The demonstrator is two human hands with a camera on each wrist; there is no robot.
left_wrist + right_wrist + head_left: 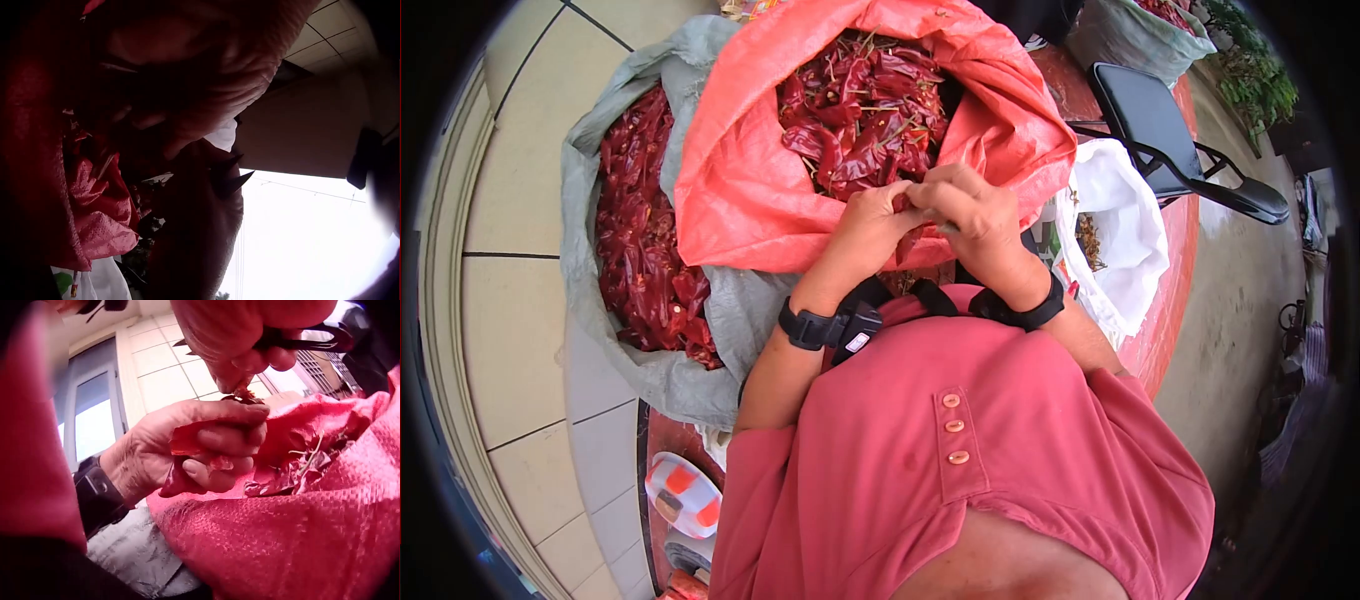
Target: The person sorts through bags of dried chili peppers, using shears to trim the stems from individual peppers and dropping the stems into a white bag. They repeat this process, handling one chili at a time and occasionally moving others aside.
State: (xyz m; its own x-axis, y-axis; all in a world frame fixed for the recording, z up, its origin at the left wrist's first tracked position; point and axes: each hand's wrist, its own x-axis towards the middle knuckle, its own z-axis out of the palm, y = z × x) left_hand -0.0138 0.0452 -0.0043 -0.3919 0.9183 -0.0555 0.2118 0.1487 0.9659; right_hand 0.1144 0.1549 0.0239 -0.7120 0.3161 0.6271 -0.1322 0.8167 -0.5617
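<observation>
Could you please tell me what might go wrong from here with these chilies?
The pointed scissors stick out of the right hand close to the left hand, so a slip might nick skin. The torn chili is held at the near edge of the red sack, so pieces could drop outside it.

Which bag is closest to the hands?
The red sack: the left hand and right hand are at its near edge. The grey sack and white bag are farther away.
</observation>
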